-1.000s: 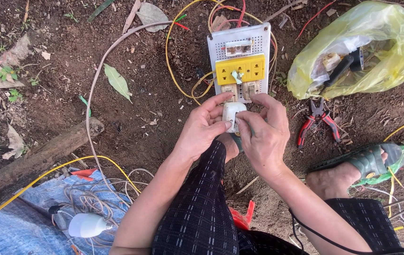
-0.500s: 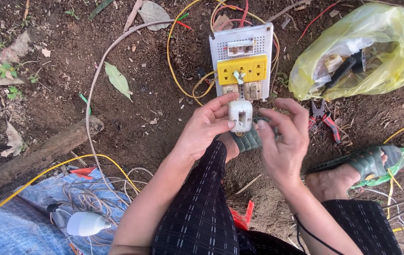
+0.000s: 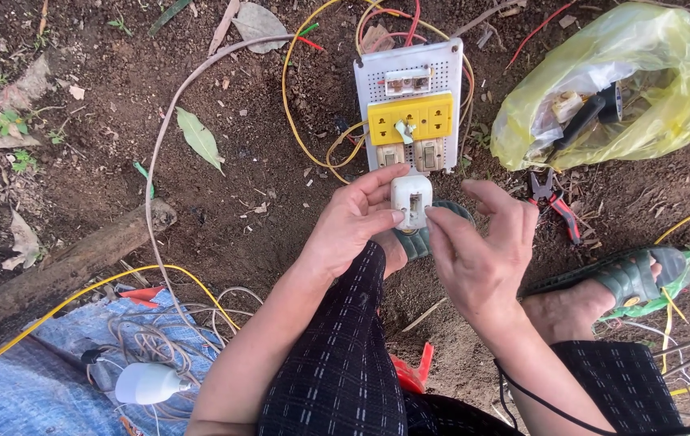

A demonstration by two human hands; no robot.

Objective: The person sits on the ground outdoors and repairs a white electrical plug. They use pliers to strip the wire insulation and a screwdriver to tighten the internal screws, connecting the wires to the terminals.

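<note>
Switch (image 3: 411, 202) now higher in left hand (image 3: 353, 230) grip, right hand (image 3: 482, 250) apparently looser, fingertips touching.

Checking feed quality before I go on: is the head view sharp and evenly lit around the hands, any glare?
Head view: soft, even daylight, no hard shadows; the white switch module between left hand and right hand is sharp; mild sheen on the yellow plastic bag; slight wide-angle stretch at edges.

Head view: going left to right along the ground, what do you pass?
Pale green fallen leaf → white perforated board with yellow socket block → red-handled pliers → crumpled yellow plastic bag.
</note>
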